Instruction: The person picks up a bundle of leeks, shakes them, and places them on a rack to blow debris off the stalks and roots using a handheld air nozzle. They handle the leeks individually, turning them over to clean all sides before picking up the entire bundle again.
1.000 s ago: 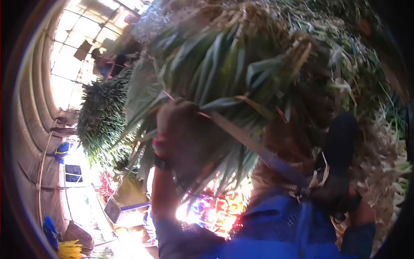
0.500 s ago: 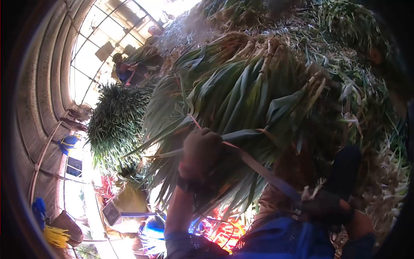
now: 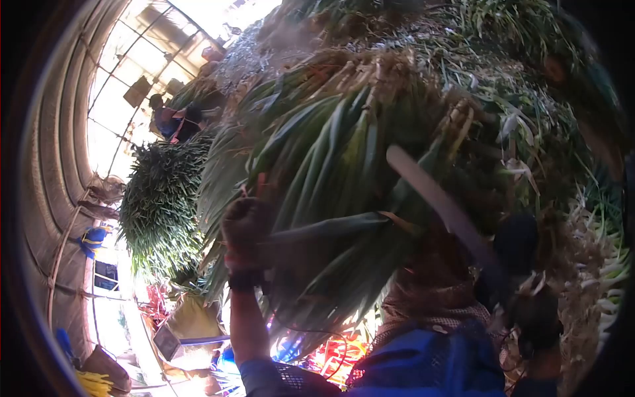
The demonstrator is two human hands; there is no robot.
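Note:
A large bundle of long green onions (image 3: 331,145) spreads in front of me, leaves fanned toward the lower left. My left hand (image 3: 243,225), with a dark band at the wrist, is closed at the bundle's left side. A short reddish strip (image 3: 262,182) pokes up just above its fingers. My right hand (image 3: 532,314), dark and in shadow, is low on the right, closed around the handle end of a long-bladed knife (image 3: 433,192). The blade points up and left across the bundle; its handle is mostly hidden.
Another onion bundle (image 3: 162,205) stands at left, with a person (image 3: 175,120) behind it. Loose onions and trimmings (image 3: 489,73) pile up at the back and right. Bright red strips (image 3: 340,357) lie below. A curved cover wall (image 3: 56,145) rises at far left.
My left hand has moved left and slightly down. The knife has swung upward, and its blade is now away from the reddish strip it was beside. The view has shifted a little.

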